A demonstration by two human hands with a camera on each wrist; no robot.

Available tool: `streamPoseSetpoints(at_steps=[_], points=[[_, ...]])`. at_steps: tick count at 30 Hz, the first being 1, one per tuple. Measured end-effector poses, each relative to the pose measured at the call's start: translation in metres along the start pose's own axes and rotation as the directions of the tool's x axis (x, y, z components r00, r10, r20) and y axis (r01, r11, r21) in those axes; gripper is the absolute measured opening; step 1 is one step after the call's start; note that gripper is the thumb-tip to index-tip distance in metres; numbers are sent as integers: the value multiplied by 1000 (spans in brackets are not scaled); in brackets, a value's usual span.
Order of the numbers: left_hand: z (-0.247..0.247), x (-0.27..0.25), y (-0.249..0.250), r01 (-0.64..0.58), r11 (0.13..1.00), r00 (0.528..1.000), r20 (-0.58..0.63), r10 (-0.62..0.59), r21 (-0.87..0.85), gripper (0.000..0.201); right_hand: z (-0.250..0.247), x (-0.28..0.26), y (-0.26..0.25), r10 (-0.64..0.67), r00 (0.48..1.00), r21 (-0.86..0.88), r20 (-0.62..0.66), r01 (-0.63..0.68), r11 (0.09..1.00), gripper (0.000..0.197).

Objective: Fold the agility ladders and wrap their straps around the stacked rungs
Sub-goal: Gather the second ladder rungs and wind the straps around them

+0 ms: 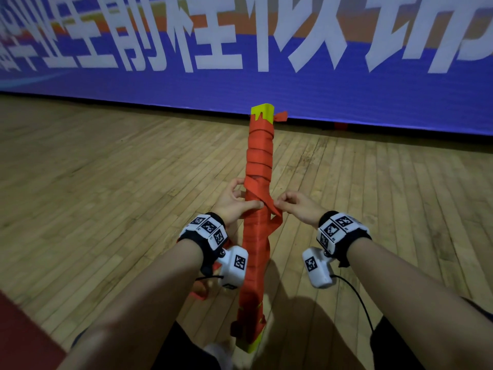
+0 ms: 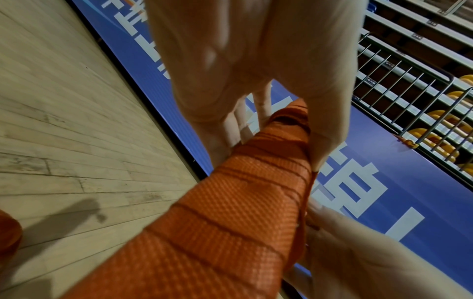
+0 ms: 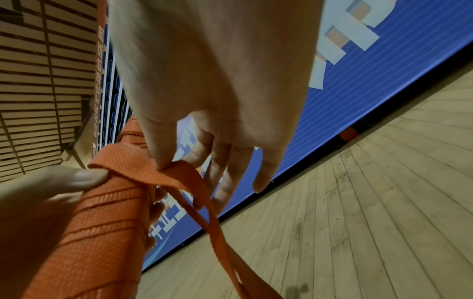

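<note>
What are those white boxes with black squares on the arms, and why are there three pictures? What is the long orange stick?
A person wears small cameras: one on the head, one on each wrist. The white boxes are those wrist cameras. The big picture looks down from the head; the other two look along each hand. The stick is a bundle of yellow ladder rungs wrapped in orange strap, held above the wooden floor before a blue banner. The left hand grips the bundle. The right hand pinches the loose strap.
</note>
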State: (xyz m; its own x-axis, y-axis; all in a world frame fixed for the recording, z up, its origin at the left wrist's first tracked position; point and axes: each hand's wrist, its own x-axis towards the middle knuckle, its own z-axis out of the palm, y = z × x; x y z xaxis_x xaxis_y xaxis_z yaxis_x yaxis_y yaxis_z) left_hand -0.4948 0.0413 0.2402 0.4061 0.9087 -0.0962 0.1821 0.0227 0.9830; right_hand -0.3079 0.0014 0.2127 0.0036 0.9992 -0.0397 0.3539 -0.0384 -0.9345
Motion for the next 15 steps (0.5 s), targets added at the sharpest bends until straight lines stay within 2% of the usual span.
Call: streamPoseSetpoints(at_steps=[5, 12, 15], points=[[0, -2, 2, 6, 1000, 999, 36, -5, -19, 58, 2, 1, -1, -46, 999, -4, -24, 46, 999, 17], [2, -3, 3, 35, 996, 997, 71, -30, -84, 53, 2, -3, -5, -72, 993, 166, -98, 88, 982, 26], [1, -3, 3, 38, 996, 996, 84, -31, -86, 53, 3, -2, -6, -90, 990, 186, -108, 109, 977, 27]])
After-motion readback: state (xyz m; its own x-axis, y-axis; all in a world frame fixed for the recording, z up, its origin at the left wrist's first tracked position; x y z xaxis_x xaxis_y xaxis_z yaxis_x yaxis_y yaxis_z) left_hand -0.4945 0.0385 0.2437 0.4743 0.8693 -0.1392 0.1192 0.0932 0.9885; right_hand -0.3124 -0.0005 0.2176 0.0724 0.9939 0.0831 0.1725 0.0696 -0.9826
